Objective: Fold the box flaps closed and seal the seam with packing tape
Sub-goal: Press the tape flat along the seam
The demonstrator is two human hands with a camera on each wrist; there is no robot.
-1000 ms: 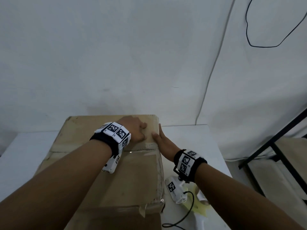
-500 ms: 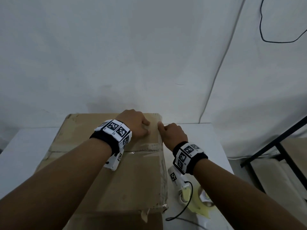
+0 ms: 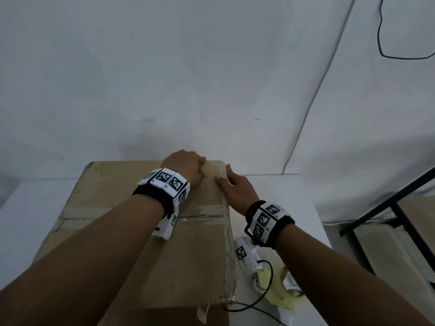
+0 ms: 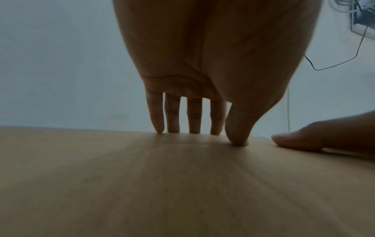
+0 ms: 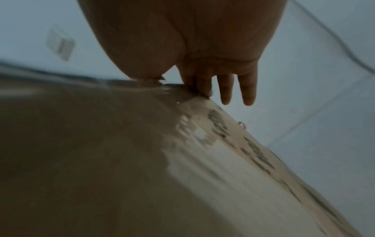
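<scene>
Head view: on the box (image 3: 188, 255), left hand (image 3: 186, 167) and right hand (image 3: 235, 189) press straight fingers at its far right corner; firm rubbing should bond the tape (image 3: 202, 218).

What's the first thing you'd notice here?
A big brown box fills the white table. Both hands press near its far right corner: the left hand on top, the right hand along the edge. A tape roll lies beside it, under the right arm.

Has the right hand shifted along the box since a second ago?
Yes. The right hand moved toward the far right corner of the box, away from the tape seam.
</scene>
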